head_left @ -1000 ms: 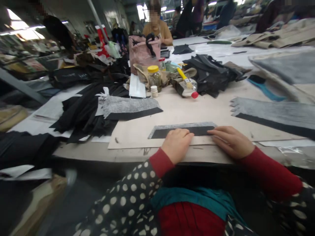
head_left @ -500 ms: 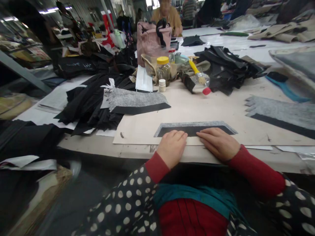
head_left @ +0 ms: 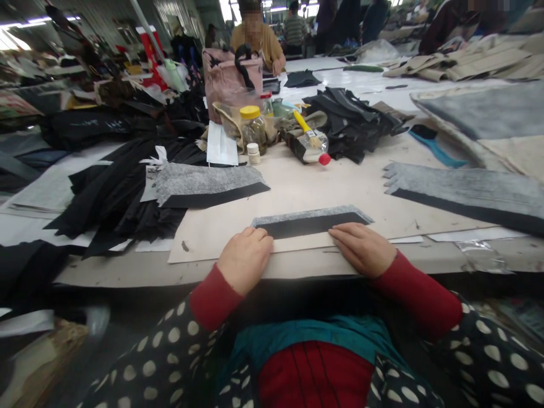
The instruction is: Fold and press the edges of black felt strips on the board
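A long strip of black fabric (head_left: 312, 225) with a grey fuzzy band along its far edge lies flat on a pale board (head_left: 212, 235) before me. My left hand (head_left: 247, 256) is closed at the strip's left end, its fingers bent over the near edge. Towards the right end, my right hand (head_left: 364, 247) has its fingers together and low on the near edge, closed on the fabric. Both thumbs are hidden. A stack of grey-and-black strips (head_left: 212, 184) lies beyond my left hand, and another similar stack (head_left: 463, 192) is to the right.
Behind the strip stand a yellow-lidded jar (head_left: 254, 127), a small white bottle (head_left: 253, 153) and a bottle with a brush (head_left: 308, 136). Black fabric pieces (head_left: 114, 181) are heaped at left. A pink bag (head_left: 229, 79) stands farther back, with a person (head_left: 259, 37) behind it.
My left hand has slid left along the strip, to its left end. The right hand stays near the right part of the strip. The whole view has turned somewhat.
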Action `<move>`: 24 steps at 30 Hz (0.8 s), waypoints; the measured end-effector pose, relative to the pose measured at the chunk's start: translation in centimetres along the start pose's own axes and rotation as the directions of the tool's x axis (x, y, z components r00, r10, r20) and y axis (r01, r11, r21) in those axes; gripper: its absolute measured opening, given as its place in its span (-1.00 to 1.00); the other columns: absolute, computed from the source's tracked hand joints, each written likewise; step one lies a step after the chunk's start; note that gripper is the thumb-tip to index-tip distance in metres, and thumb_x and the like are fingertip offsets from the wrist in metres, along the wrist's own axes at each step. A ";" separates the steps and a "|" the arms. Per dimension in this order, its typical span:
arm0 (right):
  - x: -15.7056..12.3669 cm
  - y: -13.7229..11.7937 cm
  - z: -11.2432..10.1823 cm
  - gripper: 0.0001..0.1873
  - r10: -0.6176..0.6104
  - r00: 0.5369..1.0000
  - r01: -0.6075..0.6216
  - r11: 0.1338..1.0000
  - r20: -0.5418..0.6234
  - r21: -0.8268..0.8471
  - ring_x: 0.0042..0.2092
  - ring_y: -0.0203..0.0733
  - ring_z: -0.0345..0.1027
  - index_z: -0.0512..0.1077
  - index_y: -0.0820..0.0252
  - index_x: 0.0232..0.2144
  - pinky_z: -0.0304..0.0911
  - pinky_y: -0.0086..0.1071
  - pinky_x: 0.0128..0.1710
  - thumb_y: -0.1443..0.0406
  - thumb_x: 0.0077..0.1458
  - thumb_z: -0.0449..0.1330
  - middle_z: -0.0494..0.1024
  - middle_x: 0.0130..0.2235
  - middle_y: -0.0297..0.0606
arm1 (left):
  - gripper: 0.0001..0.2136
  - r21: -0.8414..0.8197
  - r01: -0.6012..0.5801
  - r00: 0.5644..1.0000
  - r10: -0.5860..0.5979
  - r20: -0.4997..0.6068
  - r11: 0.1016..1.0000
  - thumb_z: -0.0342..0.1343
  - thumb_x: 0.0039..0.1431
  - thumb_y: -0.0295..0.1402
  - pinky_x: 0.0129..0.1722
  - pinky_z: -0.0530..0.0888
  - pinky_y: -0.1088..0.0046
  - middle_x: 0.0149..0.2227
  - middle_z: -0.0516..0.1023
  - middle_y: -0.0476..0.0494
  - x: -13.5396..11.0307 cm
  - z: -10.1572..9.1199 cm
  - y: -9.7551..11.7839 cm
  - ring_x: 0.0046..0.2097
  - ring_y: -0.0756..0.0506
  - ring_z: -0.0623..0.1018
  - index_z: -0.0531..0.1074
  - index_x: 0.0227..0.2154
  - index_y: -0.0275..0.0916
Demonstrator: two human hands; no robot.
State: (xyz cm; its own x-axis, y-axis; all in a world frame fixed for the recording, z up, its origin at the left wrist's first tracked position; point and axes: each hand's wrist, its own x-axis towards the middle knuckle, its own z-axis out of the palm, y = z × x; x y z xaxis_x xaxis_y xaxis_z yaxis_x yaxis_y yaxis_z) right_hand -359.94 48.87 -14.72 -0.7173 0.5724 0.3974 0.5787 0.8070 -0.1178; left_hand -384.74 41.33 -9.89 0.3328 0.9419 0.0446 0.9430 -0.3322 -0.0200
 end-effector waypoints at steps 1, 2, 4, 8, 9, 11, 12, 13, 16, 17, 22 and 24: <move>0.0 -0.1 0.0 -0.67 0.004 1.000 -0.004 1.000 0.000 0.004 -0.13 -0.12 0.26 0.40 0.29 -0.20 0.24 -0.21 -0.11 0.30 0.10 -0.09 0.43 -0.19 -0.05 | -0.78 -0.007 -0.011 1.000 0.011 -0.001 1.000 -0.18 0.17 -0.38 -0.20 0.34 0.29 -0.30 0.39 -0.18 0.2 -0.4 0.4 -0.21 -0.13 0.35 0.37 -0.30 -0.29; -0.1 -0.2 -0.1 -0.67 0.006 1.000 -0.006 1.000 0.001 0.010 -0.13 -0.12 0.26 0.40 0.28 -0.20 0.23 -0.21 -0.11 0.30 0.10 -0.09 0.43 -0.19 -0.06 | -0.78 -0.021 -0.025 1.000 0.025 -0.011 0.999 -0.18 0.17 -0.38 -0.18 0.34 0.29 -0.30 0.39 -0.18 0.4 -0.9 0.9 -0.20 -0.12 0.35 0.36 -0.29 -0.29; -0.2 -0.3 -0.4 -0.68 0.004 1.000 -0.004 1.000 0.003 0.025 -0.13 -0.13 0.26 0.40 0.26 -0.19 0.23 -0.21 -0.11 0.31 0.10 -0.09 0.43 -0.18 -0.08 | -0.80 -0.059 -0.067 0.997 0.064 -0.044 0.996 -0.18 0.17 -0.40 -0.15 0.33 0.30 -0.27 0.38 -0.17 0.6 -1.9 2.2 -0.17 -0.11 0.34 0.34 -0.27 -0.28; -1.4 0.6 -1.8 -0.69 0.048 0.999 -0.047 0.997 -0.012 0.058 -0.18 -0.16 0.27 0.40 0.22 -0.20 0.24 -0.25 -0.15 0.30 0.09 -0.08 0.43 -0.21 -0.12 | -0.80 -0.091 -0.172 0.981 0.162 -0.111 0.981 -0.16 0.16 -0.45 -0.14 0.33 0.34 -0.22 0.37 -0.13 1.3 -4.1 4.3 -0.14 -0.10 0.34 0.31 -0.22 -0.25; -1.9 1.2 -2.2 -0.70 0.094 0.995 -0.093 0.994 -0.026 0.057 -0.19 -0.16 0.28 0.40 0.22 -0.21 0.24 -0.26 -0.16 0.30 0.08 -0.07 0.42 -0.23 -0.12 | -0.80 -0.088 -0.195 0.975 0.184 -0.120 0.977 -0.16 0.15 -0.46 -0.14 0.33 0.34 -0.21 0.37 -0.13 1.7 -4.5 4.6 -0.14 -0.10 0.34 0.31 -0.21 -0.24; -3.0 2.7 -3.0 -0.70 0.218 0.975 -0.215 0.976 -0.054 0.043 -0.21 -0.15 0.29 0.39 0.21 -0.21 0.24 -0.27 -0.18 0.29 0.08 -0.07 0.42 -0.25 -0.12 | -0.79 -0.090 -0.244 0.965 0.232 -0.121 0.966 -0.16 0.14 -0.48 -0.15 0.34 0.35 -0.22 0.38 -0.13 3.2 -4.7 4.8 -0.15 -0.09 0.35 0.31 -0.21 -0.25; -3.4 3.6 -3.3 -0.69 0.282 0.957 -0.281 0.959 -0.062 0.032 -0.22 -0.15 0.29 0.39 0.21 -0.20 0.24 -0.27 -0.19 0.29 0.08 -0.07 0.42 -0.26 -0.12 | -0.79 -0.099 -0.269 0.960 0.258 -0.112 0.958 -0.16 0.13 -0.50 -0.16 0.35 0.36 -0.23 0.38 -0.13 4.3 -4.5 4.9 -0.16 -0.09 0.36 0.31 -0.21 -0.26; -3.8 4.4 -3.6 -0.69 0.338 0.939 -0.338 0.941 -0.063 0.019 -0.23 -0.15 0.30 0.40 0.21 -0.21 0.24 -0.27 -0.21 0.28 0.07 -0.07 0.42 -0.28 -0.13 | -0.78 -0.111 -0.296 0.953 0.286 -0.098 0.949 -0.16 0.12 -0.52 -0.16 0.35 0.37 -0.24 0.39 -0.13 5.5 -4.0 5.0 -0.17 -0.08 0.36 0.32 -0.22 -0.27; -4.3 6.4 -4.0 -0.67 0.448 0.893 -0.449 0.894 -0.037 -0.006 -0.28 -0.16 0.33 0.42 0.23 -0.23 0.25 -0.30 -0.26 0.28 0.06 -0.08 0.43 -0.33 -0.15 | -0.76 -0.154 -0.362 0.932 0.359 -0.045 0.920 -0.16 0.09 -0.57 -0.17 0.35 0.40 -0.28 0.40 -0.13 9.6 -1.7 5.8 -0.19 -0.06 0.38 0.34 -0.24 -0.28; -4.2 6.8 -4.0 -0.67 0.467 0.884 -0.467 0.884 -0.020 -0.004 -0.30 -0.17 0.33 0.43 0.23 -0.25 0.26 -0.31 -0.27 0.28 0.05 -0.07 0.44 -0.35 -0.16 | -0.75 -0.163 -0.375 0.927 0.373 -0.045 0.913 -0.16 0.08 -0.57 -0.17 0.35 0.41 -0.29 0.40 -0.13 10.9 -0.7 6.2 -0.19 -0.05 0.39 0.35 -0.24 -0.28; -2.3 7.6 -4.0 -0.72 0.532 0.835 -0.550 0.821 0.144 0.156 -0.41 -0.25 0.34 0.45 0.17 -0.31 0.27 -0.39 -0.41 0.26 -0.01 -0.01 0.49 -0.43 -0.27 | -0.75 -0.136 -0.421 0.904 0.402 -0.147 0.897 -0.19 0.13 -0.52 -0.16 0.34 0.42 -0.25 0.39 -0.14 14.0 2.9 7.9 -0.20 -0.05 0.36 0.34 -0.20 -0.28; -1.3 7.8 -3.9 -0.70 0.599 0.747 -0.663 0.704 0.289 0.256 -0.54 -0.33 0.28 0.44 0.21 -0.29 0.22 -0.46 -0.57 0.25 0.00 -0.02 0.47 -0.49 -0.29 | -0.76 -0.119 -0.416 0.901 0.390 -0.190 0.902 -0.19 0.15 -0.49 -0.16 0.34 0.42 -0.22 0.39 -0.13 14.1 3.8 8.1 -0.21 -0.05 0.35 0.34 -0.20 -0.27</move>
State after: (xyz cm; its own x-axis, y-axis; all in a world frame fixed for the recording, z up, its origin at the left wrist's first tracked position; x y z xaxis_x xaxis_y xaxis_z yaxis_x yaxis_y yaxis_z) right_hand -352.97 53.81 -12.61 -0.3016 0.9527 -0.0368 0.7834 0.2256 -0.5791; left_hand -372.45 52.12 -13.19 0.6687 0.7096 0.2220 0.7123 -0.6970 0.0824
